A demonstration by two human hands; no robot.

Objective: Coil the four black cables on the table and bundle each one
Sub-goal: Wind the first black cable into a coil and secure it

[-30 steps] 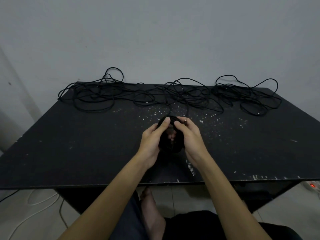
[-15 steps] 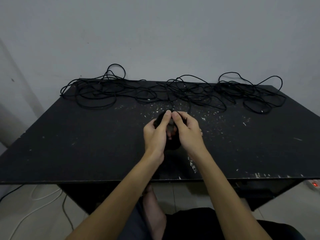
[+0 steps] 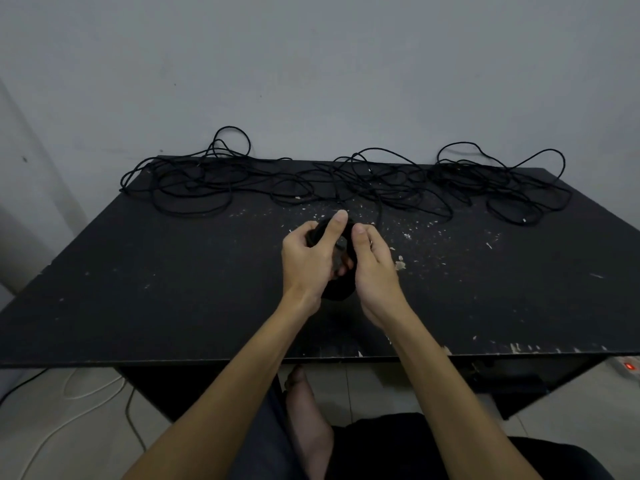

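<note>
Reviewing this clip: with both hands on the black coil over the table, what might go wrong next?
1. The left hand and right hand hold the small coil of black cable with no tie visible; loosening either grip could let it spring open.
2. A strand seems to run from the coil to the tangled loose black cables at the back of the scuffed black table; pulling might drag or knot them.

Both bare forearms reach forward, wrists close together. Left hand (image 3: 306,259) thumb extended up, fingers curled around a black coiled cable bundle (image 3: 337,285); right hand (image 3: 372,268) curled, gripping its other side.
</note>
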